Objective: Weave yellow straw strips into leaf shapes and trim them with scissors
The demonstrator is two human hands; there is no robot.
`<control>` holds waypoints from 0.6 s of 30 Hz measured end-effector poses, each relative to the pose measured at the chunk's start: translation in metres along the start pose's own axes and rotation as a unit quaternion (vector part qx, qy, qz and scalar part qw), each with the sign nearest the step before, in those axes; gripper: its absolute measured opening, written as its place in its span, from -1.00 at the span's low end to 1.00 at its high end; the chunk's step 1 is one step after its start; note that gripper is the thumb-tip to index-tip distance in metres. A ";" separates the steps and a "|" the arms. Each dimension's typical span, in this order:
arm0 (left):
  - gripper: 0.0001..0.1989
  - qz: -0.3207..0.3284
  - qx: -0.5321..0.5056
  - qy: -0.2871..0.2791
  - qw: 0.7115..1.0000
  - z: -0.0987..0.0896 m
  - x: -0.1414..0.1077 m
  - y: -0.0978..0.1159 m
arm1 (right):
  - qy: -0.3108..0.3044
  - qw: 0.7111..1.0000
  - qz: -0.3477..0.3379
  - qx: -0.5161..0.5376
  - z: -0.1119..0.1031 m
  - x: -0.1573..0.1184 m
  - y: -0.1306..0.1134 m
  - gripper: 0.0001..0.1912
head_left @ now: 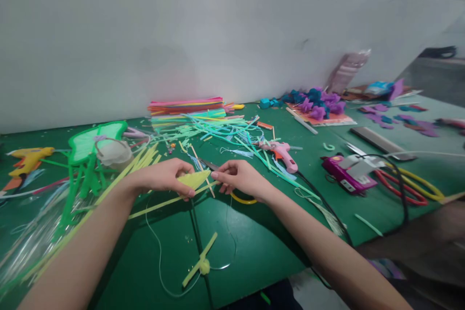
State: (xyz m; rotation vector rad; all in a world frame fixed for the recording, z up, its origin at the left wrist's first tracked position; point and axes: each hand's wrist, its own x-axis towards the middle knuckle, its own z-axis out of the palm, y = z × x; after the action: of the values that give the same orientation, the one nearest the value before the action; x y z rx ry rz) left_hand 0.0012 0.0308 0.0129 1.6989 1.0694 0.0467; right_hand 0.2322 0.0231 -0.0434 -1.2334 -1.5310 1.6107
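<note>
The left grip (pixel 167 176) is pinching the yellow piece (pixel 194 180), ideally without creasing, while the curled right grip (pixel 242 178), hold unclear, is touching its tip.

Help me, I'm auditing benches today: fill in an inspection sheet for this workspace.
Surface: green tabletop, strewn with strips and scraps.
Job's things: a pointed yellow piece and a long yellow strip at the hands; a yellow knotted piece lies nearer the wearer.
Clutter: strip pile, purple and teal flowers, green figure, yellow glue gun, pink glue gun.
Grip: left hand pinches the pointed piece; right hand is at its tip, its hold unclear.
Cables: black cables; one trails from the pink glue gun, another loops beside a magenta box.
Surroundings: pale partition behind the table; liquid spills: nothing seen.
</note>
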 end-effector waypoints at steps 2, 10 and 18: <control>-0.73 0.004 0.002 0.000 1.000 0.000 0.000 0.000 | -0.033 0.998 0.027 0.047 -0.001 -0.003 -0.004 -0.53; -0.76 0.008 0.015 0.004 1.000 0.001 0.001 -0.001 | -0.053 0.979 0.037 0.194 0.004 -0.009 -0.012 -0.78; -0.70 0.033 -0.037 -0.048 0.998 0.005 0.005 -0.005 | -0.052 0.975 0.006 0.215 0.005 -0.004 -0.004 -0.86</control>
State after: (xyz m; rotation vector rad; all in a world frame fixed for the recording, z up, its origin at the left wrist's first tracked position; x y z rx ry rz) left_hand 0.0040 0.0304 0.0047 1.6534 0.9290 0.0458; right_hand 0.2282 0.0183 -0.0390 -0.9310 -1.1460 1.9141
